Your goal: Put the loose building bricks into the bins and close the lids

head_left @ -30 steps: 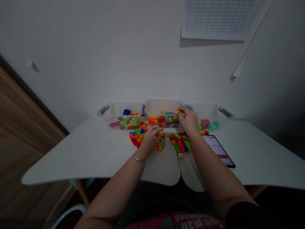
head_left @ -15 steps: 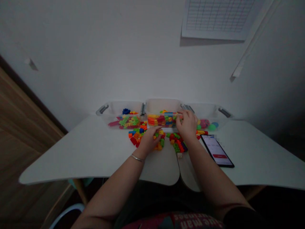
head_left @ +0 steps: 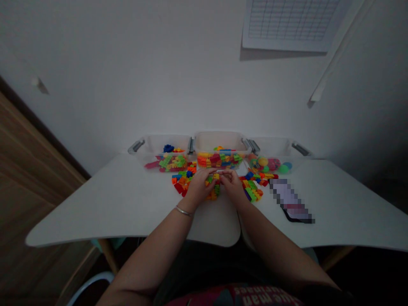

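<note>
As I watch through the head camera, the left hand [head_left: 198, 190] and the right hand [head_left: 232, 188] sit together near the middle of the white table [head_left: 95, 204], their fingers meeting on a small clump of yellow, green and orange plastic building bricks [head_left: 214, 183] (from here I cannot tell how firmly either hand is clamped on it). A metal bangle [head_left: 184, 211] circles the left wrist. Taking twelve o'clock as straight ahead of the hands, a clear plastic bin [head_left: 219, 142] packed with mixed bricks stands at twelve. A second clear bin [head_left: 159, 153] with green, red and blue bricks sits beside it at ten, and a third clear bin [head_left: 274, 146] holding coloured plastic balls [head_left: 272, 164] sits at two. A loose pile of bricks [head_left: 183, 183] lies at nine, just beside the left hand, and a second loose pile [head_left: 252, 187] lies at three, near the right hand. At four o'clock, well apart from the hands, lies a phone [head_left: 290, 199], its screen pixelated.
</note>
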A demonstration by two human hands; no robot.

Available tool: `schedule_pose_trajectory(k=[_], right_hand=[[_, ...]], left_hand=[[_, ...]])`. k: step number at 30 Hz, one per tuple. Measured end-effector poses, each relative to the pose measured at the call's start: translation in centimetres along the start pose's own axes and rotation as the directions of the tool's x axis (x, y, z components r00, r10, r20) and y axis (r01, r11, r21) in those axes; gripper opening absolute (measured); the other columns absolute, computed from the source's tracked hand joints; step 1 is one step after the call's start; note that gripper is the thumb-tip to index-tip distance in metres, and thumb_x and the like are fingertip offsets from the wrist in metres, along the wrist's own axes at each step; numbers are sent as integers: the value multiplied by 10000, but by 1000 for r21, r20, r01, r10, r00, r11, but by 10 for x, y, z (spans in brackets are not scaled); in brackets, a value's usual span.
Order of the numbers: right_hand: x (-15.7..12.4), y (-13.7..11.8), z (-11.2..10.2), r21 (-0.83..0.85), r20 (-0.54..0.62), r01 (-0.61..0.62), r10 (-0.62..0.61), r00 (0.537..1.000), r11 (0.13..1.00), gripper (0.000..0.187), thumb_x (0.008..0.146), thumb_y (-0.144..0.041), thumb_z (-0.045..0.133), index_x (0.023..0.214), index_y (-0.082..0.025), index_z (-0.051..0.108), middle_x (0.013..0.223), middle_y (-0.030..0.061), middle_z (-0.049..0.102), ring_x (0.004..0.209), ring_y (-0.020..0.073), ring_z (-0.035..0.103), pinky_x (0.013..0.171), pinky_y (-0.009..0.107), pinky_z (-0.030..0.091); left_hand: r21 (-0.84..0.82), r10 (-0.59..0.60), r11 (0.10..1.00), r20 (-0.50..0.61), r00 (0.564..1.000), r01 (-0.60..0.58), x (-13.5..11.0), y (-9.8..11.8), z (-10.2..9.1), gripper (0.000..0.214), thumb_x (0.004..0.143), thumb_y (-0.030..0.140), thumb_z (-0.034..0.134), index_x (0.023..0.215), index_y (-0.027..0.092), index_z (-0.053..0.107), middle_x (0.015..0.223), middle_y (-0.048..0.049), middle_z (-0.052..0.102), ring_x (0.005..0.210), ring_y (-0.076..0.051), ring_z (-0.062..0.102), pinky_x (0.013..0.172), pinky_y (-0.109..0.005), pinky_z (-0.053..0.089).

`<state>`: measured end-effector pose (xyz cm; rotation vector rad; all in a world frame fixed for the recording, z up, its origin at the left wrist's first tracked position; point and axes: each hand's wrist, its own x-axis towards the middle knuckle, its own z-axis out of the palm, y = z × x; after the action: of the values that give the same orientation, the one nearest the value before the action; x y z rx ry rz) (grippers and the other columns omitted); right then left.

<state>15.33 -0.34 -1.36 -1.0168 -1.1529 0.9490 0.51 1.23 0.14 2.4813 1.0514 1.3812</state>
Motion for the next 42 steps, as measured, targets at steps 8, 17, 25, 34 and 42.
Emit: schedule_pose_trajectory(k=[8, 17, 25, 34, 42], right_hand=[[-1, -3, -1, -51, 102, -37, 42, 994, 998, 261, 747, -436, 580, 906, -229, 587, 870, 25, 680, 812, 179, 643, 793, 347, 506], [4, -2, -5, -117, 136, 33, -17, 991, 993, 274, 767, -450, 558, 883, -224, 662, 898, 32, 697, 858, 199, 636, 823, 360, 490], [4, -3, -6, -18, 66, -42, 43, 997, 999, 292, 662, -450, 688, 788, -228, 545, 778, 6, 665, 773, 174, 646, 759, 332, 510], [1, -4, -1, -45, 32, 38, -37, 999, 998, 311, 668, -423, 688, 886, -240, 563, 874, 30, 642, 793, 182, 639, 783, 357, 529], [22, -33, -27, -141, -143, 190, -210, 967, 972, 326, 666, -448, 710, 805, -223, 519, 767, -9, 600, 622, 126, 572, 606, 272, 495]], left_hand=[[-23, -11, 1000, 6, 1000, 11, -3, -4, 2, 319, 859, 193, 588, 1178, 186, 570, 1124, -93, 667, 1066, -216, 614, 939, -404, 500], [-27, -9, 1000, 35, 999, 10, -3, -3, 2, 331, 872, 211, 579, 1202, 201, 572, 1150, -95, 666, 1087, -218, 610, 966, -422, 483], [-8, 44, 999, 56, 997, -44, -3, -5, 1, 210, 877, 211, 579, 1081, 205, 631, 1064, -72, 696, 1019, -226, 623, 924, -420, 467], [27, 37, 999, 34, 999, -38, -2, -6, 2, 186, 866, 213, 595, 1046, 202, 642, 1051, -71, 702, 1006, -226, 627, 914, -418, 464], [129, -55, 990, 16, 998, 53, -3, -4, 0, 228, 861, 189, 573, 1082, 197, 628, 1062, -65, 692, 1017, -218, 615, 915, -393, 461]])
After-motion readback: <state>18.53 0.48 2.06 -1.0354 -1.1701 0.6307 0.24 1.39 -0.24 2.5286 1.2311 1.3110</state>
